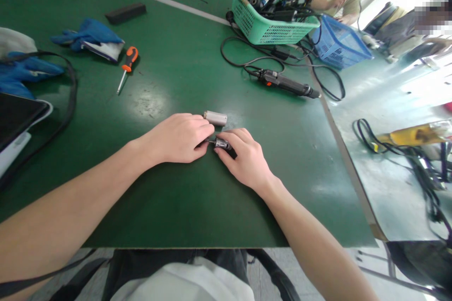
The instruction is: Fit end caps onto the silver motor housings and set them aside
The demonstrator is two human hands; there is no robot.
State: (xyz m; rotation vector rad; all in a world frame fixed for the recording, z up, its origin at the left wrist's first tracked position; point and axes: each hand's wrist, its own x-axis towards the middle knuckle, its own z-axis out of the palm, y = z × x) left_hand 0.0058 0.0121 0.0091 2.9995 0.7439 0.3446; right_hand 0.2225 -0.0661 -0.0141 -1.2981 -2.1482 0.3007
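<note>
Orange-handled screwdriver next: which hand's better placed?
Left, I'd say: the left hand is nearer the orange-handled screwdriver, while the right hand holds a small metal part.

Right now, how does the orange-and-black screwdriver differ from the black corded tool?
The screwdriver is slim, with a bare metal shaft; the corded tool has a longer, mostly black body.
The screwdriver has no cord, while the corded tool has a black cord at one end.
The screwdriver's tip points towards the person's side; the corded tool's points to the right.
Both lie on the green table and show some orange.
</note>
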